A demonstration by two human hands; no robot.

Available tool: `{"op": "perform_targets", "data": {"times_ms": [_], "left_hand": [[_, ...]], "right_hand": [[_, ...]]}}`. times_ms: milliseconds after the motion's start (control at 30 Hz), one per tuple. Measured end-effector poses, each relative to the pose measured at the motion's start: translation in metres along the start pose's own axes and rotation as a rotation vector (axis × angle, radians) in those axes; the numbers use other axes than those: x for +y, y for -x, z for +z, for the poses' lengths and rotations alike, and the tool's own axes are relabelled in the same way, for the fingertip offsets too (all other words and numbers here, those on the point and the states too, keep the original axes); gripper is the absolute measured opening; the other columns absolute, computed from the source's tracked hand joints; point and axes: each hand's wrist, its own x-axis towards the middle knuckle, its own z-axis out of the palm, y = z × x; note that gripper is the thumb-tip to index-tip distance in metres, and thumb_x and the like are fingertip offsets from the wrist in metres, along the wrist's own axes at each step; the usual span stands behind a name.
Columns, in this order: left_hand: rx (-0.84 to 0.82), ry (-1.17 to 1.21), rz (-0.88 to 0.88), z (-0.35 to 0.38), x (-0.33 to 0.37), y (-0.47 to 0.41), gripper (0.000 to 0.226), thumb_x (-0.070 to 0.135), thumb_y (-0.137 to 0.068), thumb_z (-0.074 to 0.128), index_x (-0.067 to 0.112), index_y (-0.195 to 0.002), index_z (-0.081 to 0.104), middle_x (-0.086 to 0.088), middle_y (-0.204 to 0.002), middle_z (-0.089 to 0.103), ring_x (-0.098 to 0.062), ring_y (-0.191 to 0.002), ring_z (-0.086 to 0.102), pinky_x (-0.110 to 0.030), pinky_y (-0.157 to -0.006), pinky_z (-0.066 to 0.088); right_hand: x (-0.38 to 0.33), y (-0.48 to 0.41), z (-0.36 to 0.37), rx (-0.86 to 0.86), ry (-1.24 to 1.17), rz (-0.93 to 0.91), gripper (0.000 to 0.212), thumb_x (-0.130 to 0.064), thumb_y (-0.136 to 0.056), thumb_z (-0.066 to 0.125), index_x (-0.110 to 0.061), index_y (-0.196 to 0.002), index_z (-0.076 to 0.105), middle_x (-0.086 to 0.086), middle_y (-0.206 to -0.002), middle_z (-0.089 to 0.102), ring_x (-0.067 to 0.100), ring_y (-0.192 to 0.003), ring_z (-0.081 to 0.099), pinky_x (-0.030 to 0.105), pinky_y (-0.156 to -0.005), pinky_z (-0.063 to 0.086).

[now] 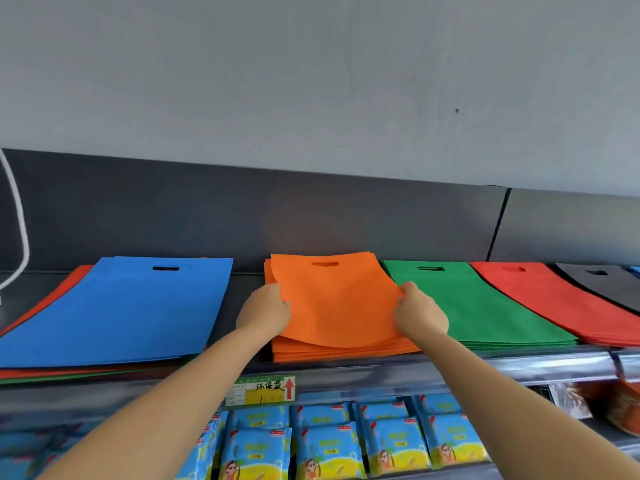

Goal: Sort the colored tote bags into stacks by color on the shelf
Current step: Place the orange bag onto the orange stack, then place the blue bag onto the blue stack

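Observation:
An orange tote bag [337, 303] lies on top of the orange stack [343, 353] in the middle of the shelf. My left hand [266, 308] pinches its left edge and my right hand [417, 311] pinches its right edge. Its near edge curls up a little above the stack. To the left lies a mixed pile with a blue bag [117, 310] on top and red, orange and green edges [69, 374] showing underneath. On the right sit a green stack [485, 313], a red stack [561, 303] and a grey bag [602, 280].
The shelf's metal front rail [519, 367] carries a green price tag with a red arrow [261, 389]. Below it stand rows of blue and yellow packets [346, 441]. A dark back panel [242, 216] closes the shelf behind. A white cable [17, 220] hangs at the far left.

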Motion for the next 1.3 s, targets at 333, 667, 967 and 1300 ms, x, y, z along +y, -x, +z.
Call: {"op": "perform_targets", "data": {"times_ms": [333, 667, 967, 1300], "left_hand": [[-0.067, -0.49, -0.02, 0.004, 0.0, 0.007, 0.03, 0.035, -0.099, 0.041, 0.021, -0.118, 0.06, 0.003, -0.112, 0.062, -0.016, -0.095, 0.061, -0.028, -0.066, 0.048], [0.04, -0.476, 0.028, -0.052, -0.027, 0.02, 0.035, 0.042, -0.098, 0.044, 0.022, -0.121, 0.062, 0.001, -0.128, 0.051, -0.02, -0.109, 0.055, -0.031, -0.078, 0.046], [0.072, -0.577, -0.179, -0.138, -0.137, 0.05, 0.036, 0.036, -0.101, 0.041, 0.025, -0.131, 0.056, -0.002, -0.134, 0.053, -0.024, -0.122, 0.05, -0.041, -0.098, 0.043], [-0.067, -0.489, -0.23, -0.163, -0.19, 0.075, 0.067, 0.069, -0.09, 0.032, 0.028, -0.141, 0.045, 0.007, -0.15, 0.039, -0.016, -0.138, 0.035, -0.043, -0.112, 0.029]], "right_hand": [[0.008, -0.011, 0.007, -0.138, 0.204, 0.019, 0.024, -0.011, -0.09, 0.04, -0.014, -0.108, 0.056, 0.002, -0.087, 0.054, 0.024, -0.082, 0.055, 0.03, -0.069, 0.042], [-0.049, -0.002, 0.019, 0.024, 0.075, -0.354, 0.031, -0.035, -0.094, 0.048, -0.02, -0.117, 0.063, 0.003, -0.114, 0.057, 0.024, -0.109, 0.053, 0.033, -0.074, 0.047], [-0.178, 0.082, 0.062, -0.469, -0.165, -0.968, 0.05, -0.05, -0.089, 0.059, -0.018, -0.127, 0.06, -0.003, -0.134, 0.058, 0.015, -0.125, 0.05, 0.036, -0.103, 0.043], [-0.227, 0.1, 0.081, -0.566, -0.087, -1.028, 0.039, -0.045, -0.089, 0.06, -0.019, -0.119, 0.066, -0.005, -0.125, 0.063, 0.014, -0.114, 0.057, 0.033, -0.097, 0.047]]}}
